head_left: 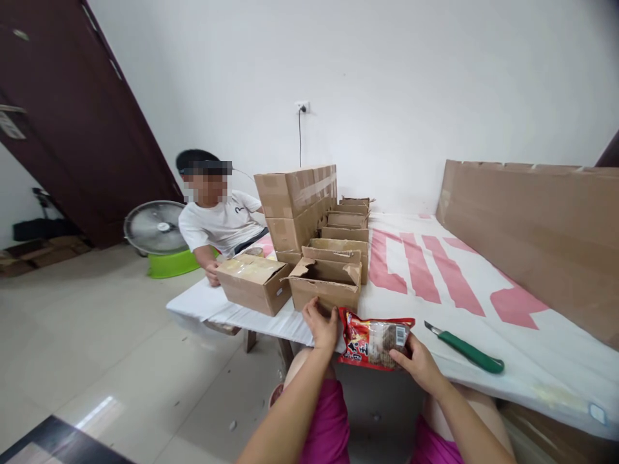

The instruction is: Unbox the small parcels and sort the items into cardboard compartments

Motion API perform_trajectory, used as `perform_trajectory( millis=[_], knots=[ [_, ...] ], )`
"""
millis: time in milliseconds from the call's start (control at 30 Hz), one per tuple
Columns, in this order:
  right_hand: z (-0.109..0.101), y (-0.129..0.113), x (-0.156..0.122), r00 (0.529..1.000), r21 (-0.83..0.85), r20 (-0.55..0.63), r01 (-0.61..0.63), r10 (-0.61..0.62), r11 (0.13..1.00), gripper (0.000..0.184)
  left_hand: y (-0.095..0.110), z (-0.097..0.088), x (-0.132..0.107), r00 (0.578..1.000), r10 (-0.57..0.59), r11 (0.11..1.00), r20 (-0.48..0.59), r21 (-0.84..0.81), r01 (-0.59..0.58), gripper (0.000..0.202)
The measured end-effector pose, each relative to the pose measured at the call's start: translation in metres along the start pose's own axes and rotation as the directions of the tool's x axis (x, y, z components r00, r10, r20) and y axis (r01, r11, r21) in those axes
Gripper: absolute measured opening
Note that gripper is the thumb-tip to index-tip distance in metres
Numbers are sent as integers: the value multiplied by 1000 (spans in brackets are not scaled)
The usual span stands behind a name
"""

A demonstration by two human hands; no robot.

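My right hand point(420, 362) is closed on a red snack packet point(373, 343), holding it by its right end at the near edge of the table point(532, 361). My left hand point(321, 324) rests against the front wall of an open cardboard box point(326, 283), fingers curled over its lower edge, right next to the packet's left end. Behind that box runs a row of several more open cardboard boxes point(344, 232).
A green-handled utility knife point(467, 350) lies on the table right of the packet. A person in a white shirt point(220, 222) sits across with a hand at a taped box point(254, 281). Stacked sealed boxes point(296, 203), a big flat cardboard sheet point(536, 238) and a floor fan point(155, 227) stand around.
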State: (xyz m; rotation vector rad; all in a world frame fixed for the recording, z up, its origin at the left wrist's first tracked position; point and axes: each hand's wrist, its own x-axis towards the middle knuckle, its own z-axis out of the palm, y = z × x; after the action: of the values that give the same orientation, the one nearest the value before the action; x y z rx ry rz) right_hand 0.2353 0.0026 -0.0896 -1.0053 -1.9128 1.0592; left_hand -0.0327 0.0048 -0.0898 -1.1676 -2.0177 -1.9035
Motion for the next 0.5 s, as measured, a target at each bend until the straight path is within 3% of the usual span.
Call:
perform_trajectory(
  millis=[200, 333, 500],
  knots=[
    [2, -3, 6, 1000, 129, -23, -14, 18, 992, 52, 2, 0, 0, 1000, -6, 1000, 30, 3, 6, 49],
    [13, -16, 25, 997, 284, -77, 28, -7, 958, 54, 2, -5, 2, 998, -16, 994, 58, -106, 22, 39],
    [37, -27, 57, 985, 335, -156, 124, -75, 934, 50, 1, -11, 5, 984, -76, 942, 164, -312, 125, 59]
  ],
)
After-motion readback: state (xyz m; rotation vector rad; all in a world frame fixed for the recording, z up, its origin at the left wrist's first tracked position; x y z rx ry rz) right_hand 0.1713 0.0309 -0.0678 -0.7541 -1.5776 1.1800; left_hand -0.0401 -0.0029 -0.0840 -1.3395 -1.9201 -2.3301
